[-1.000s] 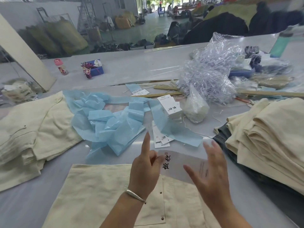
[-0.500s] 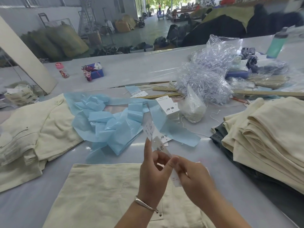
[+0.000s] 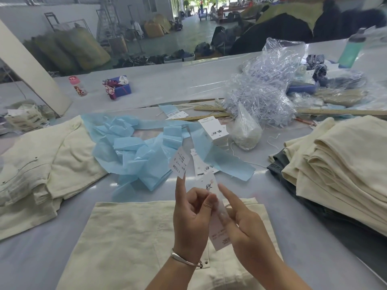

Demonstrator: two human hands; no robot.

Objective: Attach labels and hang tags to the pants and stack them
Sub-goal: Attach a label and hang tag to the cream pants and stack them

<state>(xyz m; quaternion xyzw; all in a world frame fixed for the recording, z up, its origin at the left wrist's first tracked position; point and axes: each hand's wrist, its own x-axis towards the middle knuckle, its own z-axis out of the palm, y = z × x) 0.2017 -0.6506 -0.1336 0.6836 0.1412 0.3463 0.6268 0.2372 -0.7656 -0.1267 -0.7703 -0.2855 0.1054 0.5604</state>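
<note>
1. The left hand (image 3: 193,214) pinches a long white hang tag (image 3: 217,233) between thumb and curled fingers, while its raised forefinger carries a small size label (image 3: 179,163) printed "1103#".
2. The right hand (image 3: 244,229) grips the same hang tag from the other side, forefinger stretched along its face.
3. Both hands hover above cream pants (image 3: 129,243) lying flat on the counter (image 3: 31,262) nearest the camera.
4. A heap of folded cream pants (image 3: 41,164) lies at the left; a taller stack of folded pants (image 3: 343,162) sits at the right.
5. Crumpled blue paper strips (image 3: 136,147) lie spread just beyond the hands, partly hidden behind the label.
6. Behind them stand a box of white tags (image 3: 215,130), a small bag of white fasteners (image 3: 247,130) and a clear bag of plastic loops (image 3: 266,88).
7. Wooden rulers (image 3: 339,111) lie farther back.
</note>
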